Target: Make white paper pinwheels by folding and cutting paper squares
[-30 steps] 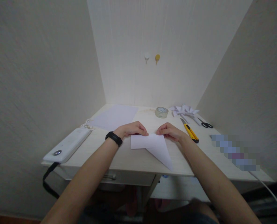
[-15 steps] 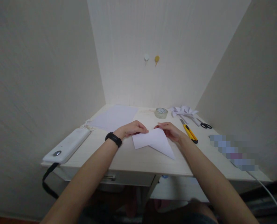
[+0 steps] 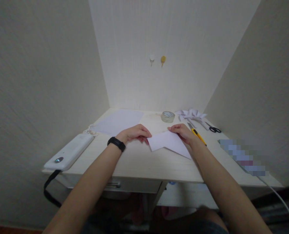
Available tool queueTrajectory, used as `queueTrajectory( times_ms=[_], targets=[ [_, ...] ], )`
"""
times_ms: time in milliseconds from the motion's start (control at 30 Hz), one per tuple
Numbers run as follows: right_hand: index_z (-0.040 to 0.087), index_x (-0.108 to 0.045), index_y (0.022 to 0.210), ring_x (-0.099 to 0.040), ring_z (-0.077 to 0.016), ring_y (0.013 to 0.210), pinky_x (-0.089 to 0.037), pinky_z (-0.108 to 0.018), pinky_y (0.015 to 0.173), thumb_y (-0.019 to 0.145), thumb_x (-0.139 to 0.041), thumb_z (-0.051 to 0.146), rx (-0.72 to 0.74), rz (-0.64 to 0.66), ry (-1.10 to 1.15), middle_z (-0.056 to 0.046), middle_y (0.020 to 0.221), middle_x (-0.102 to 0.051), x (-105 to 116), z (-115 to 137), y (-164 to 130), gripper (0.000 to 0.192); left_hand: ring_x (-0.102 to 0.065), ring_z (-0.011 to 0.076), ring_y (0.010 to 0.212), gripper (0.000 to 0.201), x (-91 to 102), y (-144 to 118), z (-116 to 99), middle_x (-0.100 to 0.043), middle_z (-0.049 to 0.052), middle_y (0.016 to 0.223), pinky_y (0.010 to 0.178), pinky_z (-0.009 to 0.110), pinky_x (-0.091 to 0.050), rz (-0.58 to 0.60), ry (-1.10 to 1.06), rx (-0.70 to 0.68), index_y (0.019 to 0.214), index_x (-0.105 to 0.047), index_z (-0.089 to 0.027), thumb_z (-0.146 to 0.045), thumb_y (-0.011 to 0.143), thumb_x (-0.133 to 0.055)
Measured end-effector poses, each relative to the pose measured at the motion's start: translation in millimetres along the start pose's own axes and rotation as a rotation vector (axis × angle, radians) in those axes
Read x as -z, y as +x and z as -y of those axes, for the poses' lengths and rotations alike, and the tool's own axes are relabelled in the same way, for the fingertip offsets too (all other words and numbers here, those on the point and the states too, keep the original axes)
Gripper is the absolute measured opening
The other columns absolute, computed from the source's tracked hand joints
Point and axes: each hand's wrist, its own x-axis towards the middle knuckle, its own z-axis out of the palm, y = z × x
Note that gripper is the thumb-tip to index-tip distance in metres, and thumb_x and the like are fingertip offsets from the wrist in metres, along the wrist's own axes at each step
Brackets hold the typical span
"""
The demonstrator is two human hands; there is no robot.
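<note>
Between my hands is a folded piece of white paper (image 3: 170, 142), with a straight left end and a long point reaching toward me on the right. My left hand (image 3: 137, 132), below a black wristband, pinches the paper's upper left corner between thumb and fingers. At the top right edge, my right hand (image 3: 183, 132) grips the paper with its thumb and fingers. Part of the right side lies hidden behind that hand. The paper is just over the pale desk (image 3: 134, 162).
Flat paper sheets (image 3: 120, 121) lie at the back left, beyond a white device (image 3: 70, 152) with a black strap. A tape roll (image 3: 168, 117), a folded paper pinwheel shape (image 3: 192, 114), a yellow cutter knife (image 3: 198, 136) and scissors (image 3: 215, 129) sit at the back right.
The paper has shifted to the right and slightly away from me. My right hand moved right with it, and my left hand slid from its top edge to its left corner.
</note>
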Motion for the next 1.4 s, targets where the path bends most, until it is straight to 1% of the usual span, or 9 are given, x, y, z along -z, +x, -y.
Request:
queueTrajectory(
  times_ms=[167,267,367,500,600,700,933,1200,1400],
  targets=[
    [0.016,-0.065,0.052,-0.053,-0.0128,0.055,-0.037,-0.026,0.048,0.040,-0.092,0.036,-0.010,-0.076,0.045,-0.004,0.061,-0.067,11.1,-2.1,1.9,0.036,-0.070,0.0166,0.068,0.032,16.1,-6.5,0.6,-0.075,0.014,0.081,0.051,0.020,-0.044,0.025,-0.028,0.046,0.078,-0.076,-0.010,-0.037,0.062,-0.082],
    [0.015,-0.066,0.054,-0.052,-0.0122,0.051,-0.037,-0.026,0.046,0.041,-0.092,0.036,-0.017,-0.097,0.084,-0.003,0.056,-0.064,9.7,-0.6,1.1,0.036,-0.069,0.0157,0.069,0.036,21.9,-5.7,2.1,-0.075,0.014,0.083,0.055,0.021,-0.046,-0.094,-0.097,0.038,0.081,-0.076,-0.010,-0.037,0.059,-0.085],
    [0.014,-0.066,0.057,-0.051,-0.0120,0.049,-0.034,-0.026,0.045,0.044,-0.091,0.037,-0.037,-0.086,0.084,-0.002,0.055,-0.062,0.3,2.0,-1.1,0.036,-0.066,0.0131,0.067,0.042,16.5,-0.7,2.8,-0.074,0.012,0.085,0.060,0.023,-0.047,-0.214,-0.172,0.002,0.083,-0.076,-0.010,-0.043,0.060,-0.086],
    [0.014,-0.067,0.059,-0.048,-0.0104,0.048,-0.030,-0.025,0.045,0.050,-0.089,0.039,-0.052,0.011,0.048,-0.001,0.054,-0.062,-21.0,0.3,-4.4,0.034,-0.056,0.0103,0.056,0.047,-1.4,3.6,2.4,-0.069,0.008,0.070,0.053,0.022,-0.040,-0.081,-0.127,-0.027,0.077,-0.074,-0.008,-0.054,0.070,-0.077],
    [0.014,-0.067,0.056,-0.046,-0.0098,0.050,-0.029,-0.025,0.047,0.050,-0.088,0.040,-0.037,0.059,0.017,-0.001,0.054,-0.061,-34.5,-4.5,-5.7,0.034,-0.045,0.0082,0.048,0.041,-10.0,2.7,2.9,-0.060,0.002,0.057,0.046,0.022,-0.030,0.008,-0.016,-0.041,0.067,-0.070,-0.009,-0.049,0.068,-0.080],
    [0.015,-0.067,0.053,-0.047,-0.0103,0.053,-0.031,-0.026,0.050,0.051,-0.087,0.038,-0.017,0.086,0.004,-0.001,0.056,-0.062,-40.5,-6.8,-6.8,0.031,-0.048,0.0094,0.049,0.034,-12.3,1.3,3.3,-0.063,0.003,0.060,0.047,0.022,-0.033,0.018,0.030,-0.012,0.070,-0.072,-0.011,-0.043,0.065,-0.082],
    [0.014,-0.075,0.065,-0.052,-0.0121,0.056,-0.035,-0.027,0.055,0.050,-0.083,0.028,-0.054,0.208,0.008,-0.003,0.063,-0.068,-38.9,-3.5,-10.2,0.021,-0.046,0.0089,0.047,0.029,-14.5,2.8,2.4,-0.061,0.002,0.057,0.045,0.022,-0.031,0.029,0.058,0.012,0.069,-0.073,-0.011,-0.039,0.065,-0.081],
    [0.014,-0.076,0.064,-0.053,-0.0114,0.053,-0.035,-0.026,0.053,0.051,-0.081,0.026,-0.066,0.288,-0.032,-0.004,0.059,-0.068,-33.7,-4.2,-9.9,0.018,-0.046,0.0093,0.045,0.028,-16.4,3.8,1.6,-0.060,0.002,0.055,0.043,0.022,-0.031,0.028,0.050,0.039,0.066,-0.072,-0.012,-0.038,0.062,-0.081],
    [0.014,-0.075,0.061,-0.052,-0.0098,0.047,-0.039,-0.024,0.047,0.052,-0.080,0.024,-0.073,0.324,-0.033,-0.003,0.057,-0.067,-21.1,-2.4,-7.4,0.014,-0.037,0.0071,0.039,0.026,-15.0,3.0,0.1,-0.054,-0.001,0.047,0.040,0.022,-0.022,0.039,0.077,0.040,0.064,-0.071,-0.012,-0.036,0.062,-0.080]
  ],
)
